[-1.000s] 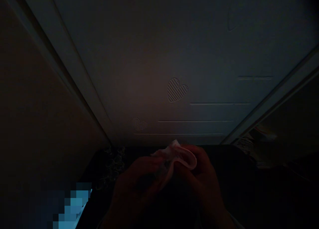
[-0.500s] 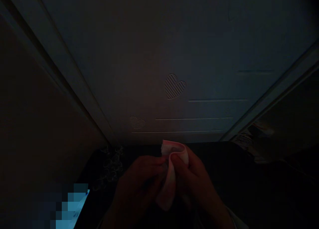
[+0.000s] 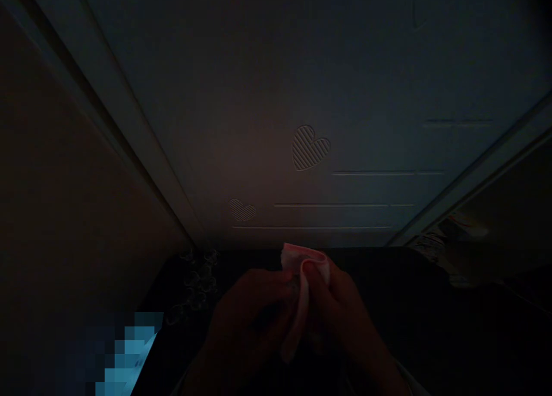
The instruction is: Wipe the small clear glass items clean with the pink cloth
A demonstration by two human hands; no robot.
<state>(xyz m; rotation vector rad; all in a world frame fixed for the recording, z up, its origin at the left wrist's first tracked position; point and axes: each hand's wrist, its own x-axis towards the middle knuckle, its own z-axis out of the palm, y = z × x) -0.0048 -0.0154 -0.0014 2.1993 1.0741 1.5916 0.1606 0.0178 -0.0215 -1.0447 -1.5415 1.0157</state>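
In dim light, my right hand (image 3: 334,295) is closed on a folded pink-and-white cloth (image 3: 304,252), its thumb pressing into the fold. The cloth's lower end hangs between my two hands. My left hand (image 3: 254,304) is closed at the cloth's left side, its fingertips touching the fabric. A small greyish thing shows at those fingertips, too dark to name. Several clear, ring-like pieces (image 3: 196,284) lie on the dark surface (image 3: 388,327) to the left of my hands.
Behind the surface stands a pale panel (image 3: 241,97) with striped hearts and grooved lines. A bright blue, partly pixelated area (image 3: 138,356) shows at lower left. Crumpled items (image 3: 452,246) lie at the right edge, beyond the panel frame.
The view has shifted slightly, so the panel and hands appear a little further right. The cloth's hanging end looks narrower; both hands keep nearly the same grip.
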